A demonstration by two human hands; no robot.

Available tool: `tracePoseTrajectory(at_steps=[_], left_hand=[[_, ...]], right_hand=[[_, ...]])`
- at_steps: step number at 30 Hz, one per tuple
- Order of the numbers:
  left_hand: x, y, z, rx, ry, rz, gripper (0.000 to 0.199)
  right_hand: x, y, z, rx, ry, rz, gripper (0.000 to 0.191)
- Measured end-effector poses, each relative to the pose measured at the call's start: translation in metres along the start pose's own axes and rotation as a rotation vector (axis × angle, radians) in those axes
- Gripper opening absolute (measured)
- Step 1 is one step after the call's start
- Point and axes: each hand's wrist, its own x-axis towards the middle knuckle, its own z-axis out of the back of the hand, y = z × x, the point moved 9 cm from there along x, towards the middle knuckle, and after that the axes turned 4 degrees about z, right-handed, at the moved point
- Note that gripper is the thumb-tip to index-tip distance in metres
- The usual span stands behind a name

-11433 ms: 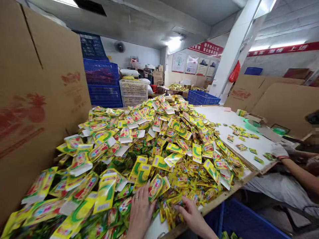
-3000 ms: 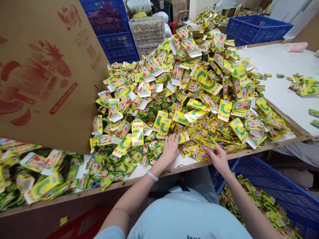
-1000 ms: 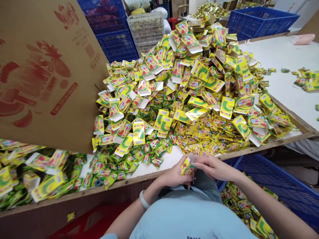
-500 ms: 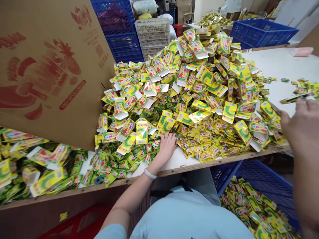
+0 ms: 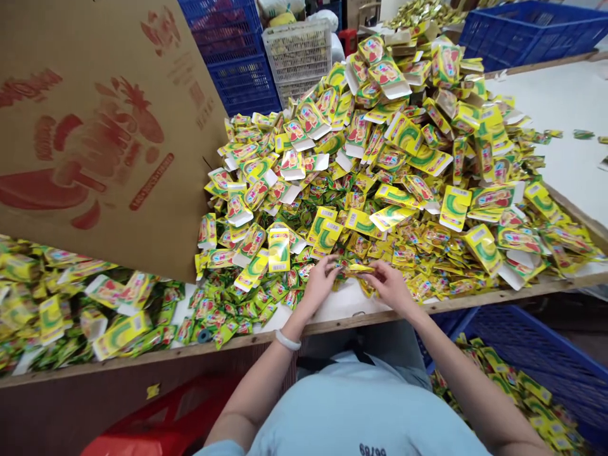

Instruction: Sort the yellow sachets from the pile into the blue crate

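A big heap of small yellow-and-green packets and flat cartons (image 5: pixel 394 158) covers the white table (image 5: pixel 565 107). At the heap's near edge my left hand (image 5: pixel 320 282) and my right hand (image 5: pixel 389 285) meet over one yellow packet (image 5: pixel 356 269), each pinching an end of it just above the tabletop. A pale bangle sits on my left wrist. More green packets (image 5: pixel 228 310) lie loose to the left of my hands.
A large brown cardboard sheet (image 5: pixel 95 126) leans over the left of the table. A blue crate (image 5: pixel 517 373) with packets stands below right. A red crate (image 5: pixel 156 424) is under the table. Blue crates (image 5: pixel 237 57) and a white basket (image 5: pixel 299 47) stand behind.
My right hand came back from far right to the heap's near edge. Both hands now hold one packet together. The view has tilted down a little.
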Motion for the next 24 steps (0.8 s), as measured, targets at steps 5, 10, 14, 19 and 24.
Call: tracePoseTrajectory(at_steps=[5,10,14,19,24], left_hand=[[-0.010,0.003,-0.018,-0.696,0.068,0.145,0.051],[-0.022,-0.004,-0.020,-0.753,-0.034,0.205,0.050],[-0.023,-0.017,-0.021,-0.682,-0.079,0.101,0.036],[-0.022,-0.042,-0.012,-0.282,-0.249,-0.179,0.024],[-0.003,-0.081,0.013,0.543,-0.142,-0.639,0.060]], right_hand=[[-0.001,-0.014,-0.011,0.666,0.021,-0.281,0.044],[0.001,-0.008,-0.005,0.588,-0.012,-0.248,0.035],[-0.004,-0.011,0.006,0.648,-0.135,-0.216,0.054],[-0.011,-0.013,-0.020,0.932,0.027,-0.301,0.046],[-0.021,-0.041,0.009,0.845,-0.090,-0.354,0.044]])
